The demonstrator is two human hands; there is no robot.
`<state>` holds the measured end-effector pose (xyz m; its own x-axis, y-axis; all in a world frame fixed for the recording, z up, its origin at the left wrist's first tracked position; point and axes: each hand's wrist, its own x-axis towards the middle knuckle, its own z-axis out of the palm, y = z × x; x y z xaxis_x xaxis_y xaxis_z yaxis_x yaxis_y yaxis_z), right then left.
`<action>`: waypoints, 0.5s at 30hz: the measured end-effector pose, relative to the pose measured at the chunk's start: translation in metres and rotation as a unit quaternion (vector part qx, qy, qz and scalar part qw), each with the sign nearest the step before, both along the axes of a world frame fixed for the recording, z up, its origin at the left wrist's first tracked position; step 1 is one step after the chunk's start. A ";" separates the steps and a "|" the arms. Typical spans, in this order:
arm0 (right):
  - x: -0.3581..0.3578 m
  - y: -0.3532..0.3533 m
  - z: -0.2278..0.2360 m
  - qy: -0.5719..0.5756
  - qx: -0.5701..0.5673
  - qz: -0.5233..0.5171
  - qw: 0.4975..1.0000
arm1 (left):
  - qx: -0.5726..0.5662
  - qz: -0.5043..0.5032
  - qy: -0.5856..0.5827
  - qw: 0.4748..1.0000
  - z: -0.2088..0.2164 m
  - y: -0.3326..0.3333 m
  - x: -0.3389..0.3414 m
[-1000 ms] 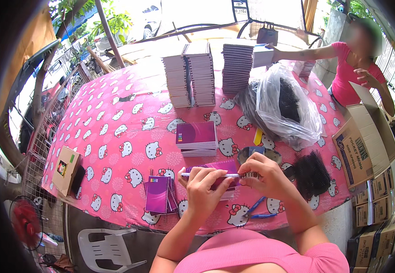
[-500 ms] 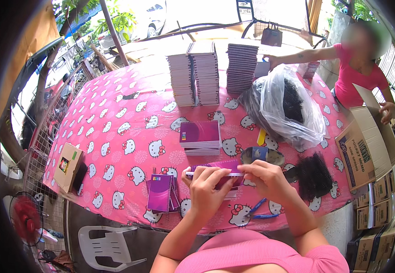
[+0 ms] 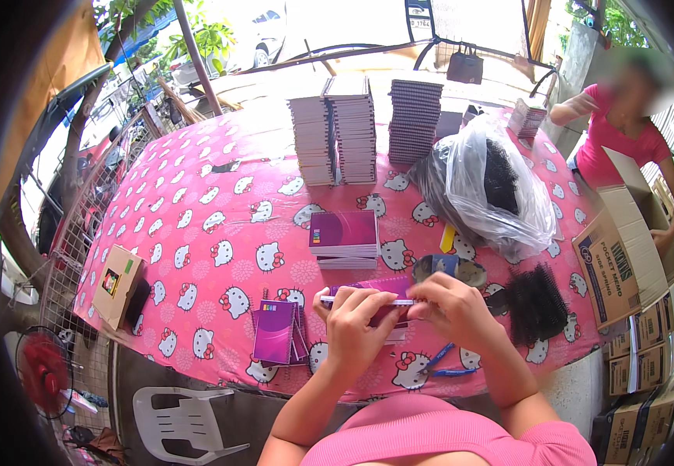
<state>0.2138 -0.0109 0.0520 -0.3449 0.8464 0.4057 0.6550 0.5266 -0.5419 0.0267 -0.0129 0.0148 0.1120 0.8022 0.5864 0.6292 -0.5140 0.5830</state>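
Observation:
Near the front of the table, my left hand (image 3: 355, 318) grips a purple notebook (image 3: 380, 285) held edge-on, fingers over the top and thumb on the near side. My right hand (image 3: 455, 309) is closed in a pinch at the notebook's right end; what lies between its fingertips is too small to make out. Just left of my hands lie several purple notebooks (image 3: 275, 330) with spiral bindings. Beyond my hands sits a neat stack of purple notebooks (image 3: 343, 231). A blue-handled tool (image 3: 451, 372) rests below my right hand, and a bunch of black spiral coils (image 3: 537, 303) is to its right.
Tall notebook stacks (image 3: 352, 132) and a dark stack (image 3: 415, 120) stand farther back. A clear plastic bag (image 3: 539, 202) holds black coils. A blue-patterned bowl-like object (image 3: 465, 269) is beyond my right hand. At right, a co-worker (image 3: 624, 116) stands behind an open carton (image 3: 605, 264).
My hands stay at the notebook, with a slight shift of the right fingers. The co-worker has drawn one arm back from beside the dark stack and lowered the other hand into the carton.

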 end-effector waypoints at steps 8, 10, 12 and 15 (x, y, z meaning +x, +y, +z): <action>-0.010 -0.002 -0.003 0.025 0.026 -0.005 0.999 | -0.012 0.007 -0.013 1.000 -0.005 0.000 0.000; -0.013 0.001 -0.010 -0.007 0.072 0.002 0.997 | -0.008 0.004 -0.013 1.000 -0.004 0.000 0.000; -0.015 0.001 -0.014 -0.010 0.092 -0.018 0.996 | 0.001 0.003 -0.008 1.000 -0.002 0.001 0.000; -0.010 0.003 -0.014 -0.019 0.057 0.005 0.998 | 0.017 -0.001 0.005 1.000 0.003 -0.002 -0.001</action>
<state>0.2034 -0.0084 0.0384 -0.3709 0.7920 0.4849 0.6680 0.5903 -0.4531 0.0255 -0.0148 0.0183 0.1200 0.7817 0.6120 0.6338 -0.5348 0.5588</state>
